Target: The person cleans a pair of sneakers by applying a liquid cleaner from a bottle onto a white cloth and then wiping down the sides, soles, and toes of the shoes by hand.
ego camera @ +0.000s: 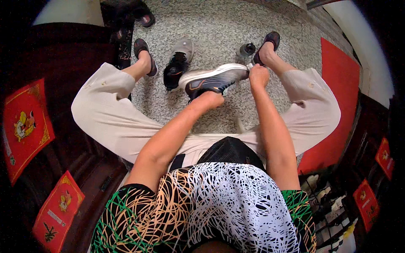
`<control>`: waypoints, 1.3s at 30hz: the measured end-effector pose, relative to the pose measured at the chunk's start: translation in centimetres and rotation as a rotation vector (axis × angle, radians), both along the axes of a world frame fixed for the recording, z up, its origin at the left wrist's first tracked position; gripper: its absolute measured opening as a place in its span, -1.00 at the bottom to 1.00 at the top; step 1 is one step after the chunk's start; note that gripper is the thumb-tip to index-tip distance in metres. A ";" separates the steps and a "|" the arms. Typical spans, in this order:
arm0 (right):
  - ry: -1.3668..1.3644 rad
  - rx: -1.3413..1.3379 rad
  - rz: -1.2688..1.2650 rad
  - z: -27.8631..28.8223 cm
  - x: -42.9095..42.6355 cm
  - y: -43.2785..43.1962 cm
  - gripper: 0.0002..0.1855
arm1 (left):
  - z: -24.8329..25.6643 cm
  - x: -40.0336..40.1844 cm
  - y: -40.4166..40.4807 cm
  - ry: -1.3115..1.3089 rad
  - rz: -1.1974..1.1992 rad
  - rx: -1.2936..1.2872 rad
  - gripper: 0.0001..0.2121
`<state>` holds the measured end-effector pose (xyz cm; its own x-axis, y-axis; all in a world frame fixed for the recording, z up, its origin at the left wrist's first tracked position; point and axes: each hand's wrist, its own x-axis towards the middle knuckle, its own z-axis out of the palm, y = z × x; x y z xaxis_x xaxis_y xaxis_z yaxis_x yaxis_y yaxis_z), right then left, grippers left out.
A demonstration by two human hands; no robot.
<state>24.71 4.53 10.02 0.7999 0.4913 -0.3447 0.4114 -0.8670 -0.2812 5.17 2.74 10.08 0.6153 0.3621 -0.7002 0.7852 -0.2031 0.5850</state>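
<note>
My left hand (212,100) is at the collar of a grey and black running shoe (215,79), its fingers hidden in or behind the opening. The shoe is tilted on its side, its white sole away from me and its toe to the right. At that toe, my right hand (259,76) is closed around a small whitish thing (250,66) that is mostly hidden; its kind cannot be told. Just left of the held shoe, a matching shoe (182,55) rests on the speckled floor. A clear bottle with a black cap (249,48) stands beyond my right hand.
My feet in dark slip-on shoes (141,45) flank the work area on the stone floor (215,31). Another dark shoe (147,20) lies at the upper left. A red mat (340,72) is on the right, and a wire rack (326,205) holds items at the lower right.
</note>
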 end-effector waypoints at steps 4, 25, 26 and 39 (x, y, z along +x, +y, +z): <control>0.058 -0.076 -0.111 -3.2 1.7 0.6 -0.59 | -1.9 1.3 1.3 0.004 0.386 -0.245 -0.70; -0.030 0.372 0.402 -9.1 4.9 4.2 -0.29 | -4.6 -2.1 7.1 0.335 0.269 -0.673 -0.45; -0.018 0.411 0.412 -9.1 4.6 4.6 -0.37 | -4.3 -2.2 7.8 0.396 0.061 -0.619 -0.46; 0.226 0.517 1.139 -6.6 -3.6 10.7 -0.53 | -8.4 1.6 7.2 -0.249 1.088 -0.079 -0.31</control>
<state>21.15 15.24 3.40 -0.2138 0.9767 0.0190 0.7473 0.1761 -0.6407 6.75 9.96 1.63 0.1238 0.7531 -0.6461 0.3808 0.5652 0.7318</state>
